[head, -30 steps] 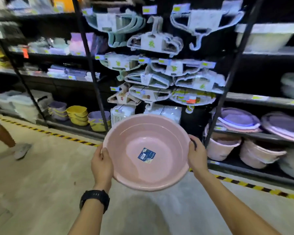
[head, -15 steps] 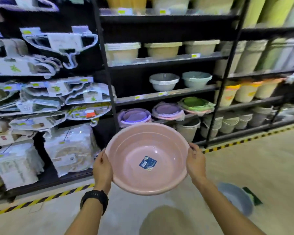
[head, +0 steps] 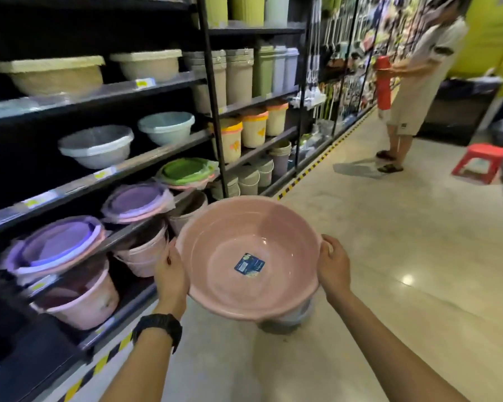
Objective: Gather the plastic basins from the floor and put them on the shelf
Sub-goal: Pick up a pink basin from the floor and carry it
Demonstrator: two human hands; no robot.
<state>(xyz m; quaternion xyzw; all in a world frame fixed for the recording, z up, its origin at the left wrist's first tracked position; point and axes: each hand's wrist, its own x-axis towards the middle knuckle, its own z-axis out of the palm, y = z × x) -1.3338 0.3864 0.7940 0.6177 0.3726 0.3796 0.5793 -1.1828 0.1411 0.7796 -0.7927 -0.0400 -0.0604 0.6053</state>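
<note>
Swinging to the right, my view has left the hanger packs behind, and the shelf point(head: 128, 232) of basins now runs along my left side. Between my hands the pink basin point(head: 244, 227) has kept its pose: mouth up, tilted a little toward me, blue label point(head: 249, 265) on its bottom. My left hand point(head: 170, 274), above the black watch point(head: 157, 329), grips the left rim with fingers curled round it. My right hand point(head: 334, 265) grips the opposite rim the same way, thumb over the lip.

What stood off to my right on the floor point(head: 389, 256) half a second ago, the grey-blue basin point(head: 285, 320), now sits straight under the pink one, mostly hidden by it. I judge I am lining up to gather it next, perhaps nesting the two.

Stacked purple and pink basins point(head: 58, 248) lean at the front edge of the lower shelf, just beside my left hand, so a place for this load is near. Down the aisle a person point(head: 415, 82) stands by a red stool point(head: 479, 161), well apart from me.
</note>
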